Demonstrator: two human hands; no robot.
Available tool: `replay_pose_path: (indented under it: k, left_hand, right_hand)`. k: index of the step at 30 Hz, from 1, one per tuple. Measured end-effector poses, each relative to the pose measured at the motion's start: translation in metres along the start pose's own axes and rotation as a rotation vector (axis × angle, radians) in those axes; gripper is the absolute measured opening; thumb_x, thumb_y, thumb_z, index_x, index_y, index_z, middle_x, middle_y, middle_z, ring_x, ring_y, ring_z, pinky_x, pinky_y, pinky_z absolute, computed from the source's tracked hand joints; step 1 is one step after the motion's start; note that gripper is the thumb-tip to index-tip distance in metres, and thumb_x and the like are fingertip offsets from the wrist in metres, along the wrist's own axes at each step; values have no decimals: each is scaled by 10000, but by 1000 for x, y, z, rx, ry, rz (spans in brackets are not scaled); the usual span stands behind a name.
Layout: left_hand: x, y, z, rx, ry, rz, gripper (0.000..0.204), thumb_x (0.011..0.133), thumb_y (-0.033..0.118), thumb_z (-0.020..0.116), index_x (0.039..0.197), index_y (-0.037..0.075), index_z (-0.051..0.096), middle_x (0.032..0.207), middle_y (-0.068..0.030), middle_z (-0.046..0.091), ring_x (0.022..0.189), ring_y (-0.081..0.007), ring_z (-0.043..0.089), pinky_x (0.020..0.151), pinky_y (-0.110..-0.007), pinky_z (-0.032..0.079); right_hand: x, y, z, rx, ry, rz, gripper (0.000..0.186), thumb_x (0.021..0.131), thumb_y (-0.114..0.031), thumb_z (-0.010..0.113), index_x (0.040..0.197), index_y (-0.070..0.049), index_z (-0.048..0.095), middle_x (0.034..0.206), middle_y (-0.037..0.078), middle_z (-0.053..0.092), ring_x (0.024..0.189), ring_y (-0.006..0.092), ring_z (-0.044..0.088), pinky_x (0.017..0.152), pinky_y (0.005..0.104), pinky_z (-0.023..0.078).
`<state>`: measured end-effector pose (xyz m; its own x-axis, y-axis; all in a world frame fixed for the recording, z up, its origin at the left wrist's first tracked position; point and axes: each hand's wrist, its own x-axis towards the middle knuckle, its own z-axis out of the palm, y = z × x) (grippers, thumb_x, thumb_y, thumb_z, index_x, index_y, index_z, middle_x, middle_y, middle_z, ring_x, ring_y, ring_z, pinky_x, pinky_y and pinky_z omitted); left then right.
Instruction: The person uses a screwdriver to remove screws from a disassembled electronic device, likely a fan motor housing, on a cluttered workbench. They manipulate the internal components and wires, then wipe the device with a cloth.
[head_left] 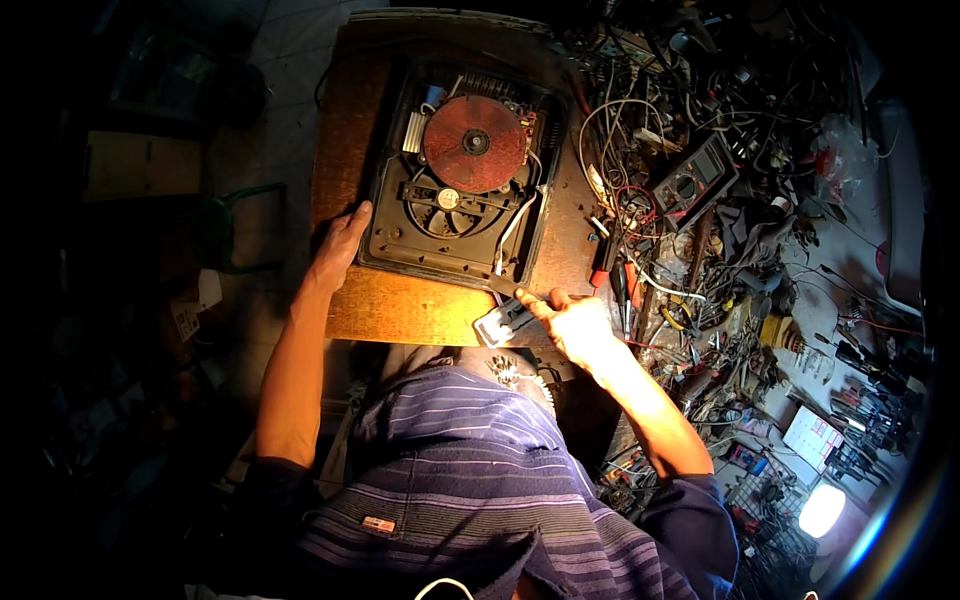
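Observation:
An opened induction cooker lies on the wooden table, its dark housing showing a round reddish coil, a black fan and a white cable. My left hand grips the housing's left edge near the front corner; some of its fingers are hidden. At the near right corner, my right hand is closed round a flat tool with a broad dull tip, a brush or a scraper; I cannot tell which. The tip is at the housing's front rim. Just below it lies a small white and black part.
Right of the cooker lie a multimeter, red- and black-handled tools and a dense heap of wires and parts. A lit white lamp glows at the lower right. The table's front edge is close to my lap.

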<state>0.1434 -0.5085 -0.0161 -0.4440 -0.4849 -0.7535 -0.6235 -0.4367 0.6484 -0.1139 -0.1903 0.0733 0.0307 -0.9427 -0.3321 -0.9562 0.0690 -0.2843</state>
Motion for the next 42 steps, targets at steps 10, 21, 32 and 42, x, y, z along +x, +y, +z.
replay_pose_path:
  k: [10, 21, 32, 42]
  left_hand:
    - [-11, 12, 9, 45, 130, -51, 960, 933, 737, 502, 1458, -62, 421, 1536, -252, 378, 1445, -356, 313, 1184, -526, 237]
    - [-8, 8, 3, 12, 119, -32, 891, 943, 699, 532, 1399, -67, 503, 1435, -223, 495, 1346, -293, 436, 1118, -439, 347]
    - [-14, 13, -9, -160, -100, -70, 1114, 909, 822, 389, 1621, 31, 60, 1698, -178, 66, 1570, -319, 32, 1251, -489, 48]
    - [-9, 1, -11, -23, -17, -11, 970, 909, 700, 589, 1510, -41, 415, 1575, -201, 372, 1428, -282, 371, 1181, -408, 274]
  right_hand:
    - [36, -27, 5, 33, 45, -53, 641, 853, -113, 622, 1484, -156, 518, 847, 121, 612, 605, 243, 659, 535, 371, 564]
    - [77, -61, 15, 91, 62, -44, 688, 819, -298, 683, 1477, -158, 538, 897, 175, 645, 594, 269, 673, 520, 407, 556]
    - [138, -114, 23, 191, 274, -46, 229, 952, -191, 559, 981, -84, 759, 809, 175, 637, 622, 286, 689, 482, 418, 538]
    - [6, -79, 18, 128, 141, 371, 481, 899, -112, 686, 1365, -213, 621, 751, 110, 603, 572, 307, 620, 543, 423, 541]
